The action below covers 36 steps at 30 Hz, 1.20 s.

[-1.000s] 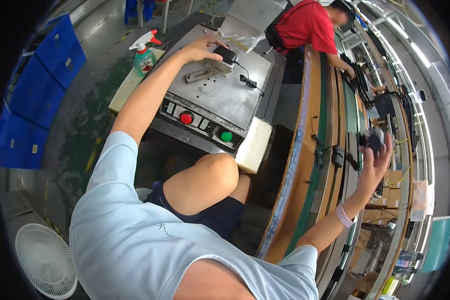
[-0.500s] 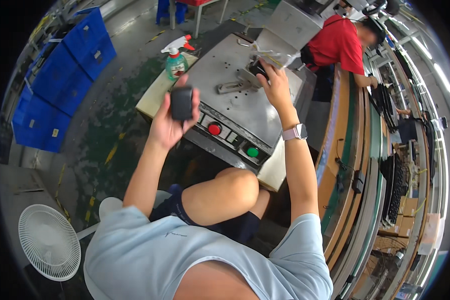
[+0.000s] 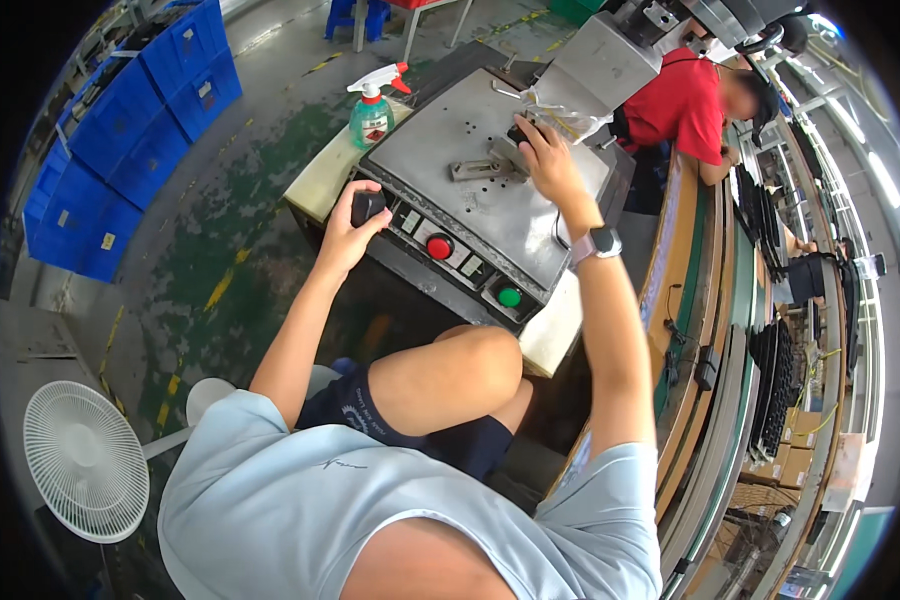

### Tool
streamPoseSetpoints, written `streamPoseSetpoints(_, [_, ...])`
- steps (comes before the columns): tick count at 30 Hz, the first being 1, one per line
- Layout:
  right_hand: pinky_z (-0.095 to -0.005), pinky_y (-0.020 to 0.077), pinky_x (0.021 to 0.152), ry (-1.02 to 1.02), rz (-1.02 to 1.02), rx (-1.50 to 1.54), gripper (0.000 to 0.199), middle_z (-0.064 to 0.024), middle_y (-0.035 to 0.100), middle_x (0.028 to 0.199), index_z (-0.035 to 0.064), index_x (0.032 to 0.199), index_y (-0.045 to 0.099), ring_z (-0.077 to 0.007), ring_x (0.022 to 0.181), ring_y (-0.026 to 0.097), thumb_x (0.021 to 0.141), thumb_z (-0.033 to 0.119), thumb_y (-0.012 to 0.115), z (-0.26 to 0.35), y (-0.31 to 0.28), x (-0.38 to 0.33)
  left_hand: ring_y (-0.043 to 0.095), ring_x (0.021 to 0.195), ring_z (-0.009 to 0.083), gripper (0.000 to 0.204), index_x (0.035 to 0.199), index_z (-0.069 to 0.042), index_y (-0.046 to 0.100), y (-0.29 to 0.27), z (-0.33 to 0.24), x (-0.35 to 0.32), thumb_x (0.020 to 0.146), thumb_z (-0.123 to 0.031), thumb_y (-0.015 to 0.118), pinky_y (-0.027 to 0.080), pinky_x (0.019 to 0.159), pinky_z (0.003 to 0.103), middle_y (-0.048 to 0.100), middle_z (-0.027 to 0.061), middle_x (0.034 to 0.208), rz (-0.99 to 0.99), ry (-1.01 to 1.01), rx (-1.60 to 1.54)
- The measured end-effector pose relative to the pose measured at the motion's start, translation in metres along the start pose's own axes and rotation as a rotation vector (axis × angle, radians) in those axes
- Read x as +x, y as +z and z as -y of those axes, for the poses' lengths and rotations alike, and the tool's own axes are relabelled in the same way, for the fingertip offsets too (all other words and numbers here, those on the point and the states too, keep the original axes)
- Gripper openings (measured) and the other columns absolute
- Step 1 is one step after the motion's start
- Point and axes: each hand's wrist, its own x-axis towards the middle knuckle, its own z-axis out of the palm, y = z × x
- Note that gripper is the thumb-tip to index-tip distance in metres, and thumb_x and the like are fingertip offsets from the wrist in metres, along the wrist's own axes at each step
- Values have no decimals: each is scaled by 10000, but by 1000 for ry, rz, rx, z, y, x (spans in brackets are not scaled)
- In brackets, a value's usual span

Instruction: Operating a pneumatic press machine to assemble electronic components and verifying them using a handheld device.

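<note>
Box (image 3: 368,208): black, in left hand (image 3: 348,238), fingers wrapped round it; beside near left edge of metal table (image 3: 432,172).
Right hand (image 3: 548,160): fingers on black piece (image 3: 517,133) at metal holder (image 3: 511,153); clamped or merely resting, cannot tell.
Bearing: holder beyond and rightward of box, well apart; right hand nearer holder.
Long axis: box foreshortened, cannot tell.
Writing: spray bottle (image 3: 372,122) label, plates beside red button (image 3: 439,246), shorts (image 3: 372,412) lettered; box print, none legible.

Head-worn fisheye view, looking down
</note>
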Motion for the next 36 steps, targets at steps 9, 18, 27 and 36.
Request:
streamPoseSetpoints(9, [-445,445,967,7,212,-258,744,-214,446,1387,184,1515,282,-407,1200,503,881,362,627,9,-21,-21,607,816,186,366,1124,-71,540,-12,24,16,780,-16,654,475,783,318,634,30,988,-113,211,314])
streamPoseSetpoints(18, [-550,310,1081,27,415,-427,1104,-196,281,1525,43,1503,247,-374,1391,299,646,415,836,90,-70,-162,617,823,201,400,1196,-72,521,2,-2,10,814,-61,639,476,809,306,626,84,1023,115,211,244])
streamPoseSetpoints(27, [-216,393,518,497,34,1095,164,-16,586,735,13,1012,559,-70,589,469,925,143,612,108,-128,-146,544,1129,294,579,1400,-54,385,159,-105,-37,907,-273,592,411,973,407,543,172,1265,665,-176,26])
streamPoseSetpoints(36, [-472,521,753,1258,-259,-886,444,-209,687,1000,35,1165,590,-414,877,655,864,356,644,-85,-373,-411,558,1091,293,369,1135,-36,624,155,-81,-123,809,-209,641,406,976,381,625,95,1161,882,669,706])
